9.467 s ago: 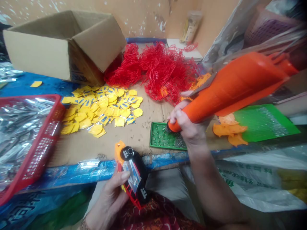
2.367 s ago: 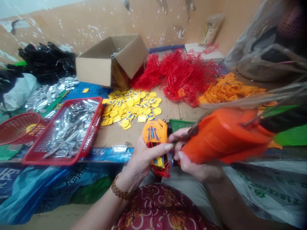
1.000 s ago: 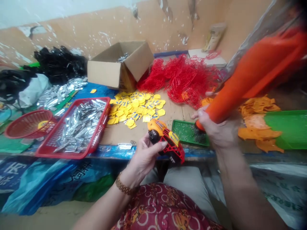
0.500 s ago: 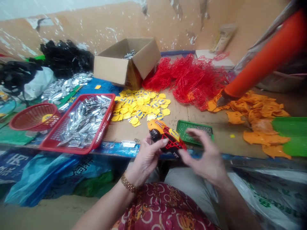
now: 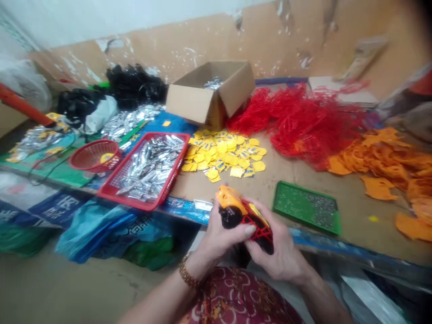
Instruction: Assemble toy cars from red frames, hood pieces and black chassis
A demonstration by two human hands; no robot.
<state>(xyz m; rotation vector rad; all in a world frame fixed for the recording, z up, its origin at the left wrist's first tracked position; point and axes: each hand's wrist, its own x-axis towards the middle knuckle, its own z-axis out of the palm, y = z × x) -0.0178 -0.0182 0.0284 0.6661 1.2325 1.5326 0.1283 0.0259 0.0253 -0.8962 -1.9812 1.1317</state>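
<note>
A toy car (image 5: 232, 202) with an orange front, black wheels, a red lattice frame and a yellow panel is held over the table's front edge. My left hand (image 5: 216, 234), with a bracelet on its wrist, grips the front end, its thumb lying on the red lattice. Around the rear end my right hand (image 5: 280, 243) is closed, thumb below and fingers along the far side. Just beyond the car lies a green tray (image 5: 286, 204) of small metal pieces, perhaps screws. Yellow pieces (image 5: 222, 153) with dark markings are heaped farther back.
Left of the yellow heap stands a red basket (image 5: 158, 200) of silvery parts, beside a round red basket (image 5: 91, 155). Behind are an open carton (image 5: 189, 101) and a tangle of red lattice parts (image 5: 297, 117). Orange shells (image 5: 381, 153) are piled at right.
My right hand, apart from the car's rear with fingers spread before, has closed on it. The view has swung left, and the orange tube at upper right has left that spot.
</note>
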